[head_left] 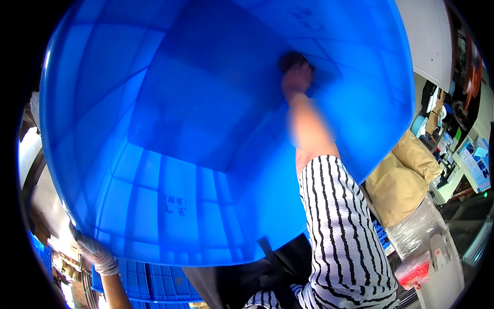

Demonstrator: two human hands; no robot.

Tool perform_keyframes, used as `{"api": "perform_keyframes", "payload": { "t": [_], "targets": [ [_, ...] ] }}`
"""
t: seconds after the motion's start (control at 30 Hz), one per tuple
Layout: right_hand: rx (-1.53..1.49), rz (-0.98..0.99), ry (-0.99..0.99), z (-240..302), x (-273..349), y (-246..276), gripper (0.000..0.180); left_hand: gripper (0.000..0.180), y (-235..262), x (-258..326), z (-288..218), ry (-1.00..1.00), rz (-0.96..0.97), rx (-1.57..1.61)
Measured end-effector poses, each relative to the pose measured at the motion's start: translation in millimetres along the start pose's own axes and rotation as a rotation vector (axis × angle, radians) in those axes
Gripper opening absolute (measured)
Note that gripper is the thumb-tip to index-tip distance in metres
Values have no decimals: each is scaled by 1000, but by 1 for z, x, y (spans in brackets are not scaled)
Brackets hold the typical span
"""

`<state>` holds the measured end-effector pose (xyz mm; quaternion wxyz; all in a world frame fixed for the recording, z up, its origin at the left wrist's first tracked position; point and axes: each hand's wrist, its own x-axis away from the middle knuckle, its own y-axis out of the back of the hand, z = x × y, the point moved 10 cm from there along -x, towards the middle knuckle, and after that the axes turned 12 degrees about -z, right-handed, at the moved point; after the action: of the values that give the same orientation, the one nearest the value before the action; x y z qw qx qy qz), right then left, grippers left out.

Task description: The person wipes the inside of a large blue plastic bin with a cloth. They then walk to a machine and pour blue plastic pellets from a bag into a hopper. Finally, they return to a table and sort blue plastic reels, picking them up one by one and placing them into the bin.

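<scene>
A big blue plastic bin [177, 98] fills most of the view, its open side toward me and its ribbed inner walls showing. At the lower left rim, my left hand [98, 255], in a pale glove, grips the bin's edge. My right hand [297, 80] reaches deep inside, near the corner where the floor meets the right wall. Its fingers are closed on a dark wad [294, 59] pressed to the bin's surface; it looks like a rag, but blur hides its kind. A black-and-white striped sleeve [342, 226] covers the right arm.
Brown paper sacks [399, 185] lie at the right, with clear plastic wrap [419, 224] and a red-and-white packet [414, 270] nearer me. More blue crates [149, 280] stand below the bin at the lower left. Cluttered shelves [458, 108] line the far right.
</scene>
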<state>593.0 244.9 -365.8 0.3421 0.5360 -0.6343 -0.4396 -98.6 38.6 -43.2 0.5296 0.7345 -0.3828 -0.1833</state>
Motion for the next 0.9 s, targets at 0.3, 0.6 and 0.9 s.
{"api": "perform_keyframes", "payload": {
  "t": [0.3,0.6,0.9],
  "targets": [
    [-96,217,41,3,-12,-53,58,48,3,0,-6,-50,-60,6],
    [-352,464,-487,57,184,35,60,48,-12,3,-17,96,-12,225],
    [-710,16,-860,-50,80,79,60,58,-21,-2,-20,-24,74,282]
  ]
}}
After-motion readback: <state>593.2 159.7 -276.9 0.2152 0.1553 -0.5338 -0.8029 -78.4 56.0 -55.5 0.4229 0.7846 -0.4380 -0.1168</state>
